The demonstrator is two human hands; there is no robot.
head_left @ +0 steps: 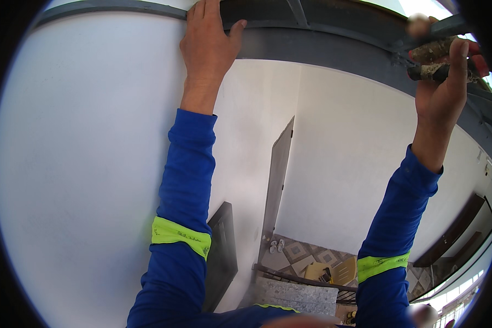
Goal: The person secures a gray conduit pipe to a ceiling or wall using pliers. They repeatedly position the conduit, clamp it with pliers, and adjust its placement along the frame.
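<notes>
While the left hand rests unclenched against the grey beam beside it, the right hand grasps 2 wrapped handles, likely stiff, best held mid-length.

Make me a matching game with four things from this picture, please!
Things:
1. Left hand
2. Right hand
3. Armbands
4. Shoes

Clues:
A. Bright yellow-green
B. Holding a worn, partly red tool
C. On the tiled floor
D. Touching the grey metal frame

Pairs: 1-D, 2-B, 3-A, 4-C
</notes>
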